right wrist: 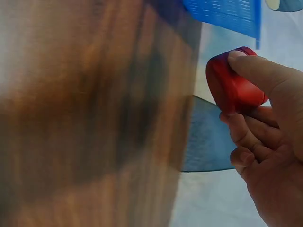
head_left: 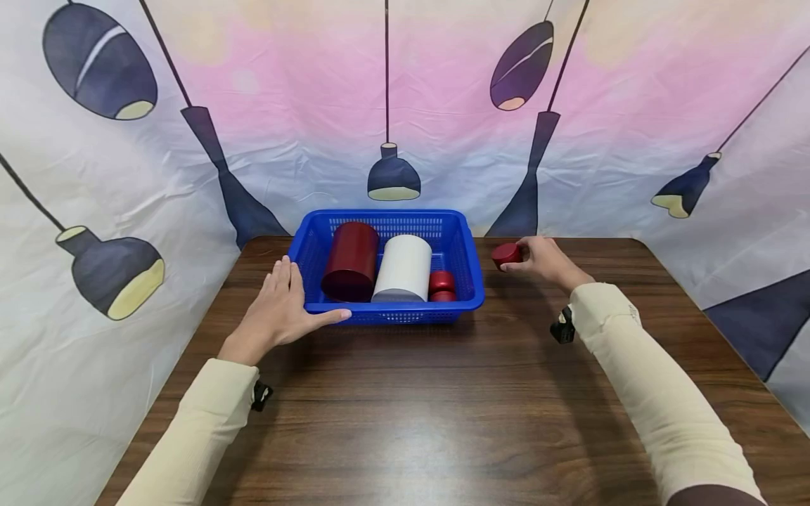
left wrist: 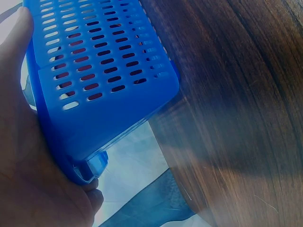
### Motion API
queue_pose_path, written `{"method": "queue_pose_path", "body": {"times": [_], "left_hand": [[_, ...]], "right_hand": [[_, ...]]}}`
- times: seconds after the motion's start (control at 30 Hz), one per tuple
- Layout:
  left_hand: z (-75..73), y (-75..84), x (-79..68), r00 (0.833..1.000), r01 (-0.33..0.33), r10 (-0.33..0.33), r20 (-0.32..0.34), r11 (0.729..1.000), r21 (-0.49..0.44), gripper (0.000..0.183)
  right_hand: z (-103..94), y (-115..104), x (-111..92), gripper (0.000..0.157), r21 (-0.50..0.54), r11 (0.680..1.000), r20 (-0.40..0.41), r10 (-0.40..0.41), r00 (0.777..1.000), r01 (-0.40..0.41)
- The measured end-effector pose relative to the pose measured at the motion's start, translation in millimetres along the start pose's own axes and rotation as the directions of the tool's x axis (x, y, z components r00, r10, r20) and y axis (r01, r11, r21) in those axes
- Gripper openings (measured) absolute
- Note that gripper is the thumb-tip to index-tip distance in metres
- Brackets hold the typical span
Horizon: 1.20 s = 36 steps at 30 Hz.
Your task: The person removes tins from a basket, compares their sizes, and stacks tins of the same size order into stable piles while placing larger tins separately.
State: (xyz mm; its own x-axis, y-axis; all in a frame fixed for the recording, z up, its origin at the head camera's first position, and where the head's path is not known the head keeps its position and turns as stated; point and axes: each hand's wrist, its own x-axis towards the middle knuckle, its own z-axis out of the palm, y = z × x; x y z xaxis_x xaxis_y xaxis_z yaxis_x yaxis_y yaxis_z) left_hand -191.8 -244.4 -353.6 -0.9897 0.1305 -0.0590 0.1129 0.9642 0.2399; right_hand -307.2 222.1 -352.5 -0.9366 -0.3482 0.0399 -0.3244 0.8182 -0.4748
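Note:
A blue plastic basket (head_left: 399, 307) with slotted walls stands at the back middle of the table. In it lie a large dark-red cylinder (head_left: 351, 260), a white cylinder (head_left: 403, 267) and two small red round pieces (head_left: 441, 282) at the right. My left hand (head_left: 278, 309) rests against the basket's front left corner, fingers straight along the left rim and thumb along the front rim. Just right of the basket, my right hand (head_left: 547, 261) pinches a small red round tin (right wrist: 239, 85) between thumb and fingers, held above the table in the right wrist view.
The brown wood-grain table (head_left: 405, 422) runs toward me, its back edge close behind the basket. A cloth backdrop (head_left: 316, 105) printed with dark lamps hangs behind and at both sides. Each wrist carries a small black camera (head_left: 562, 327).

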Motion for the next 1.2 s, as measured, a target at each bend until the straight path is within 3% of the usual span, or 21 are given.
{"method": "queue_pose_path", "body": {"times": [0.13, 0.57, 0.83, 1.2], "left_hand": [[0.0, 0.1, -0.2, 1.000, -0.006, 0.006, -0.004, 1.000, -0.001, 0.138], [-0.3, -0.1, -1.1, 1.000, -0.007, 0.007, -0.003, 1.000, -0.005, 0.138], [0.0, 0.0, -0.1, 1.000, -0.007, 0.007, -0.002, 1.000, -0.003, 0.138], [0.0, 0.0, 0.6, 1.000, -0.011, 0.011, -0.003, 1.000, 0.000, 0.137]], "right_hand": [[13.6, 7, -7, 0.063, 0.059, 0.996, -0.007, 0.066, 0.998, -0.065], [44.8, 22, -22, 0.067, 0.165, 0.977, -0.040, 0.147, 0.988, -0.138], [51.4, 28, -27, 0.069, 0.205, 0.961, -0.027, 0.193, 0.981, -0.183], [54.0, 32, -32, 0.064, 0.195, 0.964, -0.011, 0.184, 0.983, -0.179]]}}
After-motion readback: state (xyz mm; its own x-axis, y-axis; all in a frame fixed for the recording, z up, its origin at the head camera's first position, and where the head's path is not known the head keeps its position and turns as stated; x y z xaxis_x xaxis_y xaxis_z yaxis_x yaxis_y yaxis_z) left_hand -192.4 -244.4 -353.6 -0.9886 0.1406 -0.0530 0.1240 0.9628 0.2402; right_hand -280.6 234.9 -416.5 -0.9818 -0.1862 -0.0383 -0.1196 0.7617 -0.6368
